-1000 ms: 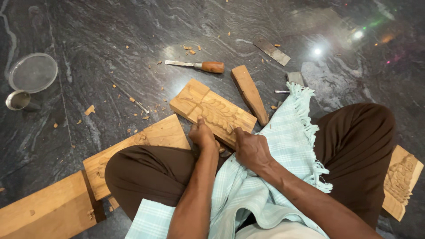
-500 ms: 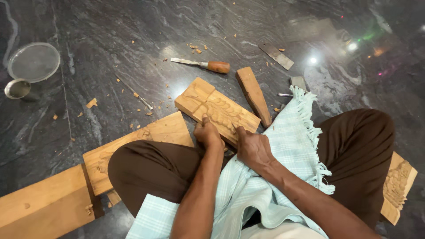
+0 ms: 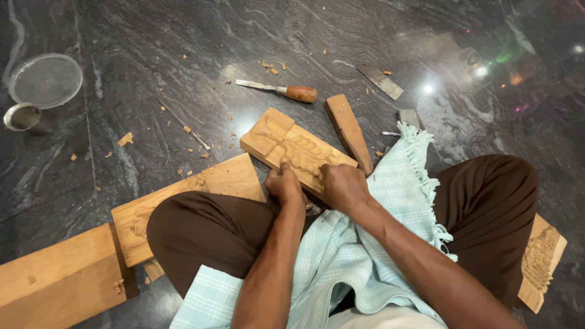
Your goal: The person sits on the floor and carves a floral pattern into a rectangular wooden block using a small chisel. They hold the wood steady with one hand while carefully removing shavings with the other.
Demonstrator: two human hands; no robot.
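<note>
A carved wooden panel point(image 3: 286, 145) lies tilted on the dark stone floor in front of my crossed legs. My left hand point(image 3: 285, 183) is closed at its near edge, thumb resting on the carving. Right beside it, my right hand point(image 3: 343, 186) is closed over the same edge. Whatever tool the fingers hold is hidden. A pale blue checked cloth point(image 3: 359, 244) covers my lap under both forearms.
A wooden-handled chisel point(image 3: 281, 91) lies beyond the panel, with a wooden wedge block point(image 3: 348, 129) and a flat metal blade point(image 3: 380, 80) to the right. Planks point(image 3: 189, 195) lie at left, another carved piece point(image 3: 541, 259) at right. A round lid point(image 3: 45, 79) and a metal cup point(image 3: 21, 116) sit far left. Wood chips are scattered.
Both hands stay closed on the panel's near edge. The view has shifted slightly, and the hands have moved little on the carving.
</note>
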